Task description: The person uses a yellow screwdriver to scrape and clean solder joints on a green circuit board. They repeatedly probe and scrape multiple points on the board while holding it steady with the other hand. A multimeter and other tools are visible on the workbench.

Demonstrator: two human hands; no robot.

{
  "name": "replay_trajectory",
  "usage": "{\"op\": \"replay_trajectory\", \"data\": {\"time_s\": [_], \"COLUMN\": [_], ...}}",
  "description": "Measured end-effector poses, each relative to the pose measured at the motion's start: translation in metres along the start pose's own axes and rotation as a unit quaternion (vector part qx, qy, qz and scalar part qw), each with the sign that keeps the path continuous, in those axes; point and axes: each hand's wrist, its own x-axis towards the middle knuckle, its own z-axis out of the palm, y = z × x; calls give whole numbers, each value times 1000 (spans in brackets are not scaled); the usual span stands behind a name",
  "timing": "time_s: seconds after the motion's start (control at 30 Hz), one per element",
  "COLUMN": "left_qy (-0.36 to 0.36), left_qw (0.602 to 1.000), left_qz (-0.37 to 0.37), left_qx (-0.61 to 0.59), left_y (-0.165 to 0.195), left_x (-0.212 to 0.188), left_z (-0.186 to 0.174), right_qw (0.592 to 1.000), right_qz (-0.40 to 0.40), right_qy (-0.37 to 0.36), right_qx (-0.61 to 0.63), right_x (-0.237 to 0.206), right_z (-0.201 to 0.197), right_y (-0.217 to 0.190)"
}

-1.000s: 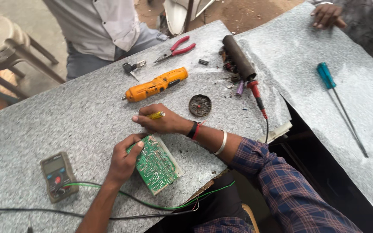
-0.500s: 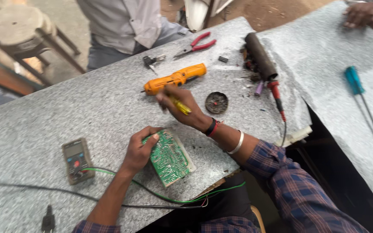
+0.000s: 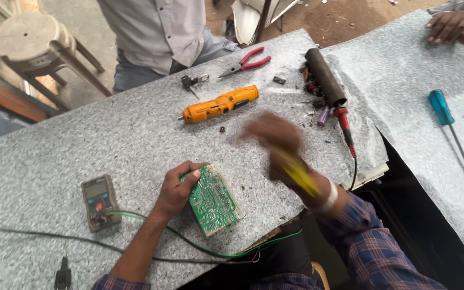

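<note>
Head view: left hand (image 3: 177, 189) grips the green circuit board (image 3: 212, 200) on the worktop (image 3: 81, 134) — right hand (image 3: 275, 142), blurred, closed around a yellow tool (image 3: 299, 174).

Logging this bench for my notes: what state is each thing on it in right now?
Circuit board: flat on the table, gripped at its edge by the left hand.
Right hand: raised, blurred, with a yellow tool.
Multimeter: lying flat, leads attached.
Orange screwdriver: lying unheld.
Red pliers: lying slightly open.
</note>
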Motion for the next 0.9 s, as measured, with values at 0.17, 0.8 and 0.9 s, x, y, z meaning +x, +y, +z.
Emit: {"op": "replay_trajectory", "data": {"time_s": [0.17, 0.8, 0.9], "left_qy": [41, 30, 28], "left_qw": [999, 999, 999], "left_qz": [16, 23, 32], "left_qx": [0, 5, 16], "left_y": [-3, -16, -14], "left_x": [-9, -4, -7], "left_z": [5, 1, 3], "right_qw": [870, 785, 776], "right_qz": [443, 506, 517], "right_qy": [-115, -264, -237], "right_qx": [180, 242, 273], "right_x": [-12, -37, -40], "right_z": [83, 65, 65], "right_y": [61, 96, 93]}}
